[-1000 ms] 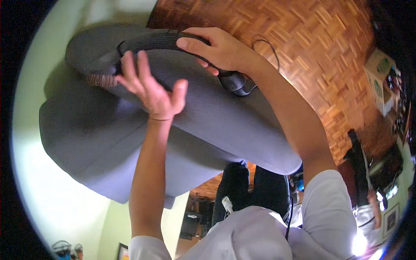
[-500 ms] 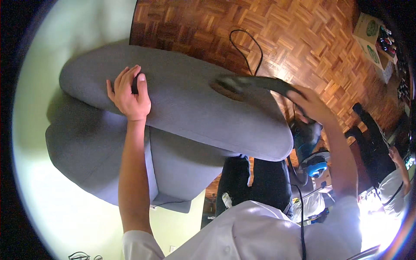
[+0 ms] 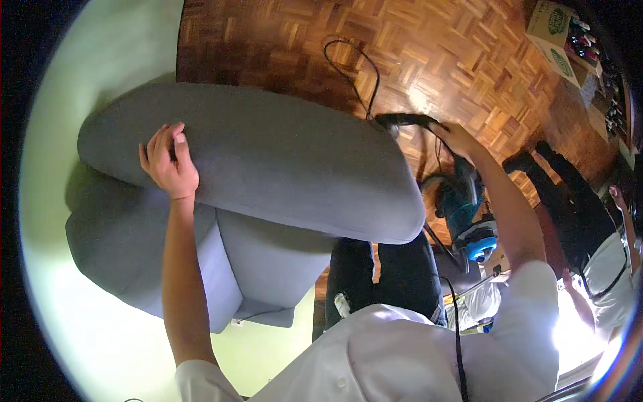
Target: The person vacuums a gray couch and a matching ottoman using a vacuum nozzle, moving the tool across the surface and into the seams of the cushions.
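Observation:
My left hand rests on the long, rounded top of a grey upholstered piece of furniture, its fingers loosely bent and apart, with nothing visible in them. My right hand is closed on a black vacuum hose attachment just beyond the cushion's right end; the hand is partly turned away. Below it stands a teal and black vacuum cleaner with a blue cap and a dark hose. A lower grey section of the furniture lies beneath the long top.
A black cord loops over the parquet floor. A cardboard box with assorted items stands at top right. Another person in dark trousers and a white top is at the right. A pale green wall runs along the left.
My right hand has swung the attachment right and off the upholstery toward the vacuum. My left hand has left the hose, settled on the cushion and shifted left. The view shows more floor.

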A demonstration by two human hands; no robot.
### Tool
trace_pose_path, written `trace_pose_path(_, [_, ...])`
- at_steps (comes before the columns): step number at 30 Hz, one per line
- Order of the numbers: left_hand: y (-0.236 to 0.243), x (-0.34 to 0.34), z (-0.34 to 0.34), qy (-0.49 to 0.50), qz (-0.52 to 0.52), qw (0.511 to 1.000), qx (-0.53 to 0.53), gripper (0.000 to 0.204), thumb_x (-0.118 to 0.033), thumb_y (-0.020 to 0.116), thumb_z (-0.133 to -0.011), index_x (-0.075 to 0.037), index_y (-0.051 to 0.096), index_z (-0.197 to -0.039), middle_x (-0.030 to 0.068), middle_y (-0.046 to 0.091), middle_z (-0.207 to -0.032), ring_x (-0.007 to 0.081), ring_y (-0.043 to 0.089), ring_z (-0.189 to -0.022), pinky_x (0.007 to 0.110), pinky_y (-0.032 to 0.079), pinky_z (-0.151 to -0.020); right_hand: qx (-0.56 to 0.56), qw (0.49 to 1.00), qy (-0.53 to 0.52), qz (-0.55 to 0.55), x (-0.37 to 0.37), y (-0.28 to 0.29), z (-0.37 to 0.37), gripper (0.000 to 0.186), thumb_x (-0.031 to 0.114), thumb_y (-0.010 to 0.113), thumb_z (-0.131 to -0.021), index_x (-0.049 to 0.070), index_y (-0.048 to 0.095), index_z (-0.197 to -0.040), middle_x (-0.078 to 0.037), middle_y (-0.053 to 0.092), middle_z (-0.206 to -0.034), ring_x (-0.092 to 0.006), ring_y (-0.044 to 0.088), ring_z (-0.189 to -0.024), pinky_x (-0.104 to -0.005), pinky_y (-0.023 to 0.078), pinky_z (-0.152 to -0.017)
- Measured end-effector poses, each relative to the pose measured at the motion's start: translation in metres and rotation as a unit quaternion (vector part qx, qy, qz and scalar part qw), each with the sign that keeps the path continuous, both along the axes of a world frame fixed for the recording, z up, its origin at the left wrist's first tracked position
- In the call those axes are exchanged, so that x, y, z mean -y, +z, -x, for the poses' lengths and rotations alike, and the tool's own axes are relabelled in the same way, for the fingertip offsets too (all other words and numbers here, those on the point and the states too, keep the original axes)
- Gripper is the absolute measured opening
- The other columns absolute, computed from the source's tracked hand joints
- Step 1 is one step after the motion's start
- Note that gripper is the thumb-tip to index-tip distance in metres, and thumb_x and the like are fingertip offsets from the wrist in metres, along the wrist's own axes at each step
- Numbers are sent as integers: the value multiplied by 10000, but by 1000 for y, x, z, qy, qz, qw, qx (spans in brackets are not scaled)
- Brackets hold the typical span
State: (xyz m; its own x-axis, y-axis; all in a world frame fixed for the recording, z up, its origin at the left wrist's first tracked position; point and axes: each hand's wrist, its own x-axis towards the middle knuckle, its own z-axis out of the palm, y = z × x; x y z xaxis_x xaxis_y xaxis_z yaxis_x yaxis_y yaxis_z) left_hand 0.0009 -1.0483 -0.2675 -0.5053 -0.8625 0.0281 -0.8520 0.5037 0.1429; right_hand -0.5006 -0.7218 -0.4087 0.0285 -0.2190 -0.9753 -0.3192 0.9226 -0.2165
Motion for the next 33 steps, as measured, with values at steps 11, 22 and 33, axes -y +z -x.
trace_pose_path(11, [-9,3,8,-5,-30,999,24,298,-335,474,-1019,-213,738,-1086,8,697,-1176,247,603,-1184,582,264,-1131,6,997,-27,66,12,15,2,534,535,518,-1005,29,644,-1117,-57,578,-615,-164,540,-432,-356,457,-443])
trace_pose_path(22, [4,5,-10,-4,1,998,63,314,-422,499,-1008,-227,743,-1045,-15,703,-1122,223,619,-1139,595,282,-1120,65,981,-169,-73,-33,302,62,504,405,542,-1031,29,536,-1367,-2,505,-578,-94,460,-393,-263,388,-368])
trace_pose_path(33, [-1,5,3,6,-8,992,129,426,-525,502,-984,-183,742,-1065,-3,701,-1184,232,583,-1213,567,220,-1161,47,957,30,285,58,259,-108,507,303,684,-936,22,545,-1333,-158,695,-879,-268,683,-758,-400,547,-707])
